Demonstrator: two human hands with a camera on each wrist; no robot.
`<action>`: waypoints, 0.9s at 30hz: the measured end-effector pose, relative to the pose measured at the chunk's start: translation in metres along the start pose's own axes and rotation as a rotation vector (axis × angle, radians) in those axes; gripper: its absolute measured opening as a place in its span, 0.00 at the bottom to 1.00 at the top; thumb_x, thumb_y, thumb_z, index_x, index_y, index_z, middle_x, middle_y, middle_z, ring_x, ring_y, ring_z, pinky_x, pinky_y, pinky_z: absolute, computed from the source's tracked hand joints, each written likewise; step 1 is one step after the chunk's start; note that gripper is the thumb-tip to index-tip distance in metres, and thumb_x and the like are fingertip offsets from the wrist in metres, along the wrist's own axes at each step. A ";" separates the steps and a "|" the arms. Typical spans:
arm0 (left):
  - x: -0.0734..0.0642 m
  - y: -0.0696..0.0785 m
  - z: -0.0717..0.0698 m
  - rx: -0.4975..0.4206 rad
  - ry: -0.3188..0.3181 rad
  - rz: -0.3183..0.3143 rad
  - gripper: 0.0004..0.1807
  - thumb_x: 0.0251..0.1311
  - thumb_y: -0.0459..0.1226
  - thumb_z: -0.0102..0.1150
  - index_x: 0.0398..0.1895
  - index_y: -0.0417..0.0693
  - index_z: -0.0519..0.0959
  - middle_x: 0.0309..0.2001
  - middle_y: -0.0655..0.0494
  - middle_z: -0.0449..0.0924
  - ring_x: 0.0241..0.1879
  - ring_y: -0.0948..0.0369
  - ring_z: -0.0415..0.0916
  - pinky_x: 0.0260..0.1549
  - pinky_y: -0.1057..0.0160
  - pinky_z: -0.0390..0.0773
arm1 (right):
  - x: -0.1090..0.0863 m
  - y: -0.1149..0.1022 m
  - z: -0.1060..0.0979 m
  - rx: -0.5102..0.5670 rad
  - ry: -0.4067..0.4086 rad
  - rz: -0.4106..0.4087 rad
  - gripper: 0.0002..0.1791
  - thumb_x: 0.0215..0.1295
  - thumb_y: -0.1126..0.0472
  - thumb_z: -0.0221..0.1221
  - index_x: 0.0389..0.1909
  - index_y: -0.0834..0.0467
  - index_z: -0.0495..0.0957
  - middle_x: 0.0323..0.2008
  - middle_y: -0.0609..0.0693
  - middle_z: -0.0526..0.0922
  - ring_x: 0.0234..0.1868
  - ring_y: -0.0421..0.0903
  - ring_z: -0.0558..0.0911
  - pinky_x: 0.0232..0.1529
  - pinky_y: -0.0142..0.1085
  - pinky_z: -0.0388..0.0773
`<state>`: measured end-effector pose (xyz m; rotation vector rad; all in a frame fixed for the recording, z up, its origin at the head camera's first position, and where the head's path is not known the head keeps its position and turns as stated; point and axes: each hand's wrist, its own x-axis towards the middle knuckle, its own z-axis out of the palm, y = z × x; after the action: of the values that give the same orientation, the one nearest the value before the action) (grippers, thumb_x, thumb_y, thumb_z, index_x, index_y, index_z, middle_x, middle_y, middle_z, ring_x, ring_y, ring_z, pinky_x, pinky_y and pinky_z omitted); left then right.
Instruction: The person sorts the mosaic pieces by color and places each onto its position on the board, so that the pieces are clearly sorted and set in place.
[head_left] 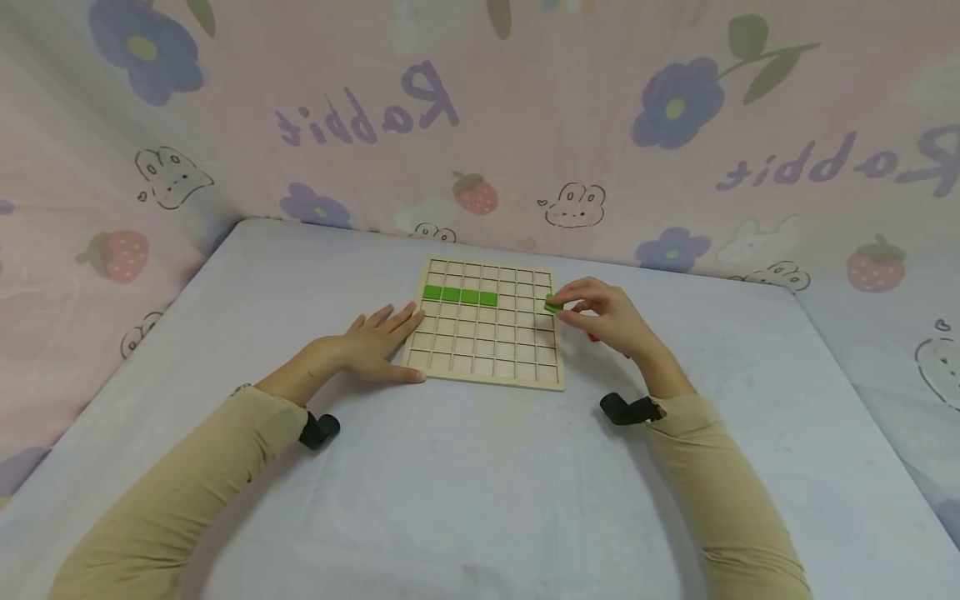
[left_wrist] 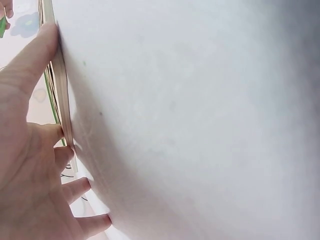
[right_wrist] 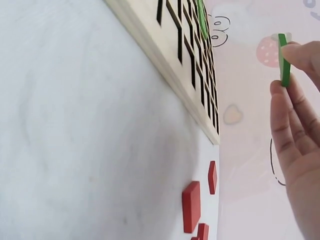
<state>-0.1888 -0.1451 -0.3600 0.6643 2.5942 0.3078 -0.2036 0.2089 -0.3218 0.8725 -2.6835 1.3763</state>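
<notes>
A light wooden grid board lies on the white table, with a row of several green square tiles set in its cells at the upper left. My left hand rests with spread fingers at the board's left edge; in the left wrist view the thumb touches the board's side. My right hand pinches another green tile between thumb and fingertips. In the right wrist view that tile is held up clear of the board, which the head view shows overlapping its right edge.
Several red tiles lie on the table just right of the board, mostly hidden under my right hand in the head view. A printed cloth with rabbits and flowers hangs behind the table. Black camera mounts stick out from both wrists.
</notes>
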 end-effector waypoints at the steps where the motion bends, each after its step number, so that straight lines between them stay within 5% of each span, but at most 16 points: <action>1: 0.000 0.000 0.000 0.000 -0.001 0.000 0.54 0.61 0.61 0.53 0.77 0.47 0.36 0.77 0.47 0.27 0.74 0.39 0.26 0.67 0.32 0.34 | 0.001 0.000 0.000 -0.002 -0.002 0.003 0.12 0.60 0.74 0.60 0.45 0.71 0.81 0.47 0.64 0.78 0.50 0.43 0.75 0.46 0.27 0.76; 11: -0.002 0.002 -0.001 -0.001 -0.001 0.011 0.54 0.60 0.61 0.53 0.77 0.45 0.36 0.77 0.46 0.28 0.74 0.38 0.27 0.66 0.31 0.35 | 0.017 -0.003 0.008 0.004 -0.004 0.003 0.12 0.60 0.74 0.61 0.44 0.72 0.81 0.48 0.66 0.79 0.52 0.55 0.74 0.48 0.31 0.76; 27: -0.004 0.005 -0.006 -0.011 -0.011 0.001 0.53 0.62 0.59 0.54 0.77 0.45 0.37 0.77 0.46 0.28 0.74 0.39 0.27 0.67 0.32 0.35 | 0.041 -0.009 0.022 0.081 -0.050 0.066 0.13 0.62 0.72 0.59 0.47 0.72 0.80 0.50 0.66 0.77 0.55 0.56 0.73 0.53 0.48 0.75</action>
<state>-0.1864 -0.1437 -0.3522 0.6617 2.5805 0.3174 -0.2287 0.1689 -0.3181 0.8430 -2.7343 1.5068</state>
